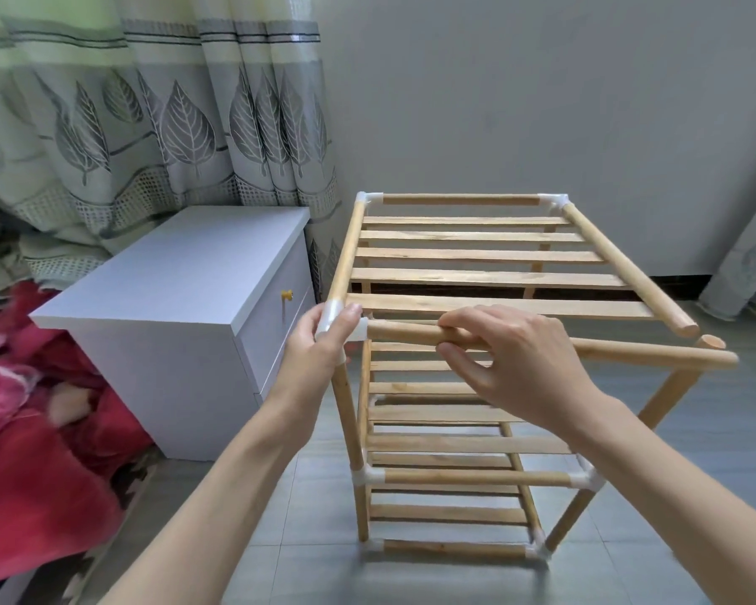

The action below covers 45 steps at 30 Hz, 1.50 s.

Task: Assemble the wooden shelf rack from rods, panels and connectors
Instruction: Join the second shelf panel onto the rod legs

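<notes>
Gripping connector (339, 321), left hand (319, 342); right hand (516, 364) holds rod (629, 349)

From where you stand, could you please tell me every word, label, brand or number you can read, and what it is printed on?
There are none to read.
Wooden shelf rack and its white corner connectors: no print shows.
White bedside cabinet: plain, only a yellow knob.
Curtain: a leaf pattern, no lettering.
Red blanket: blurred, no text discernible.

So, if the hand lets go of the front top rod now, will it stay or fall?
Probably it sags: the front top rod sits only in the left connector; its right end is free. It looks stiff and light, and, being round, would likely roll on the floor.
</notes>
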Motion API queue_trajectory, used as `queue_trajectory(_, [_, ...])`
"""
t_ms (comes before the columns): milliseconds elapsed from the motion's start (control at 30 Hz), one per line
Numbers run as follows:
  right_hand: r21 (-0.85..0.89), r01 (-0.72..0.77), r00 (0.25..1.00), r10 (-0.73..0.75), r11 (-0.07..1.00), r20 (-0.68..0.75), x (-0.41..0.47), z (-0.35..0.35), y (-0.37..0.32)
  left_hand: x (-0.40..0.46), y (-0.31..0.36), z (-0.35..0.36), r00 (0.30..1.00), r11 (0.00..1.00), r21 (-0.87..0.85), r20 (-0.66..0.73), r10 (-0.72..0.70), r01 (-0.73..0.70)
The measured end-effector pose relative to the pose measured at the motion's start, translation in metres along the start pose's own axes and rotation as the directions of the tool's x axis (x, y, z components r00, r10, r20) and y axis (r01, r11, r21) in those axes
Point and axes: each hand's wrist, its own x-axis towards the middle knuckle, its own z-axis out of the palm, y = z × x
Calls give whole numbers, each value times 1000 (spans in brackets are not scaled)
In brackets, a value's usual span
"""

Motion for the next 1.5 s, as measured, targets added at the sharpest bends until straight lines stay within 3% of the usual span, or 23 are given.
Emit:
queue_trajectory(300, [-19,-92,995,92,996,24,-3,0,2,5,9,-2,995,996,-36,60,-77,79])
queue_trajectory(533, [-18,-327,945,327,945,2,-3,-5,4,6,12,6,996,996,91,81,-22,15])
queue_trajectory(800, [-9,-346,934,346,938,90,2,-3,-10,4,11,8,999,971,238,34,29,-37])
queue_trajectory(900, [10,-354,932,352,935,90,4,-1,-10,4,9,6,999,986,165,42,-28,20])
queue_trajectory(1000, [52,-388,921,383,920,75,15,2,-6,10,10,5,998,996,-60,10,-68,68])
queue_trajectory(1133, [85,-390,914,374,917,160,38,5,-12,22,18,8,995,954,-301,-88,-42,13])
queue_trajectory(1233, [75,-468,836,413,880,362,53,12,-17,26,19,18,983,934,-355,-180,-34,-33])
queue_trajectory(1367, [214,-587,759,440,781,480,60,26,-16,32,16,25,962,923,-383,-261,-76,-32])
queue_trajectory(1500, [344,-586,742,314,734,592,63,25,-14,35,12,27,935,942,-332,-347,-77,-46])
